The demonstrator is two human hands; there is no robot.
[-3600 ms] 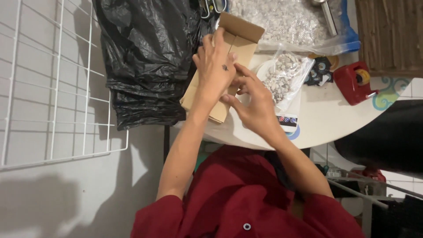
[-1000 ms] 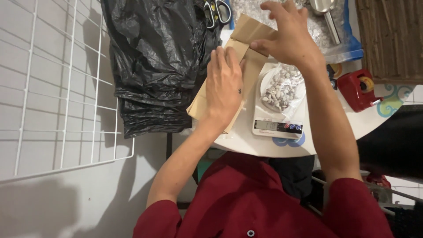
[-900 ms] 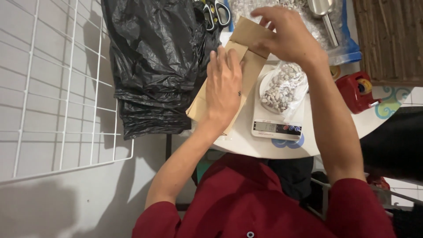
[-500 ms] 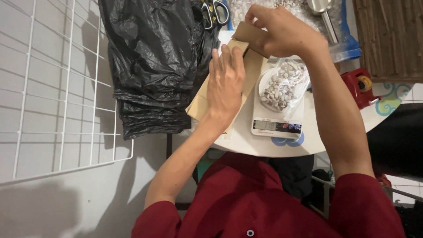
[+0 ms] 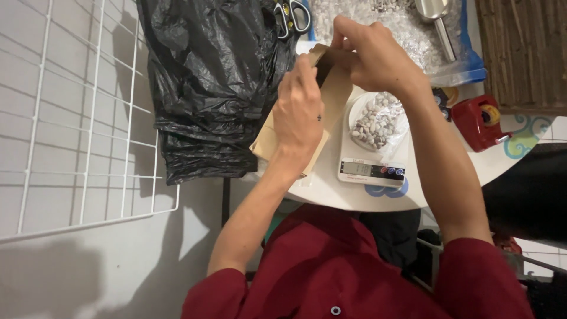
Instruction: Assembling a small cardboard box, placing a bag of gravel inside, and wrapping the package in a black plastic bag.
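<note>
Two hands are on one brown paper bag [image 5: 331, 103] just above the middle of the frame, on the left part of the round white table [image 5: 413, 198]. Left hand [image 5: 300, 115] lies flat on the bag's face, fingers pressed together and pointing toward the top of the frame, pinning it down. Right hand [image 5: 369, 53] is at the bag's upper end, fingers curled and pinching the folded top edge of the paper; exactly how the fingertips sit under the flap cannot be seen. Both arms come up from a dark red shirt [image 5: 354, 272] that fills the lower middle.

Just right of the bag sits a white kitchen scale [image 5: 372, 171], and on it a clear bag of small pale, pebble-like pieces [image 5: 378, 121]. Behind the right hand, at the top of the frame, lies a bigger clear bag of the same pieces [image 5: 401, 26] with a metal scoop [image 5: 440, 20] resting in it. Scissors [image 5: 290, 16] show at top centre, touching the black plastic sack [image 5: 218, 82] that drapes off the table's left edge. A red tape dispenser [image 5: 478, 121] stands right of the scale, near the table's rim. White wire grid [image 5: 82, 118] leans along the left side.
</note>
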